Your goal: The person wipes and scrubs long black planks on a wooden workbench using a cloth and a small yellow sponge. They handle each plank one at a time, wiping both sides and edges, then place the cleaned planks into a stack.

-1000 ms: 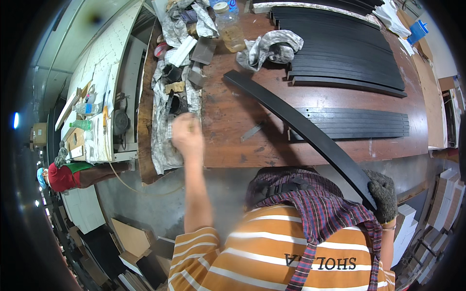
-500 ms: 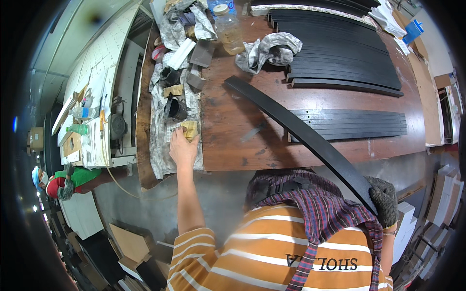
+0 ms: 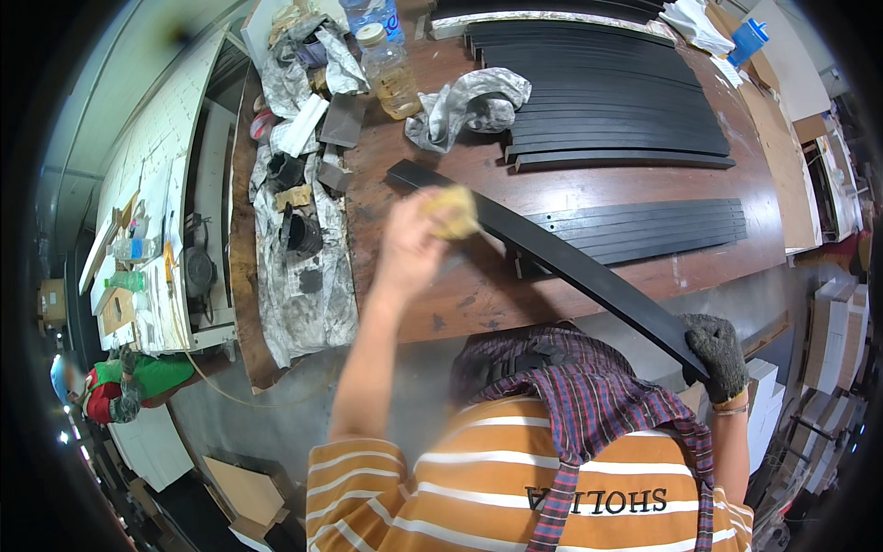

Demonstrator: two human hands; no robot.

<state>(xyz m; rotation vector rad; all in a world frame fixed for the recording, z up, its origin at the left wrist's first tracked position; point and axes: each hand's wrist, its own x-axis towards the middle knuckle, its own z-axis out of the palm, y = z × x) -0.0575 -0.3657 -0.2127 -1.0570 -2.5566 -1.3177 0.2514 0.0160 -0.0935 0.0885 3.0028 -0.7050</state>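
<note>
Head view: the bare left hand (image 3: 411,244), left of centre, grips a yellow pad (image 3: 453,211); the gloved right hand (image 3: 717,355), at right, clasps a black bar (image 3: 589,274) slanting across mid-frame.

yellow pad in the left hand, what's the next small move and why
Probably press the yellow pad onto the black bar: the left hand holds it near the bar's far end, while the gloved right hand grips the near end. Blur hides any contact.
</note>
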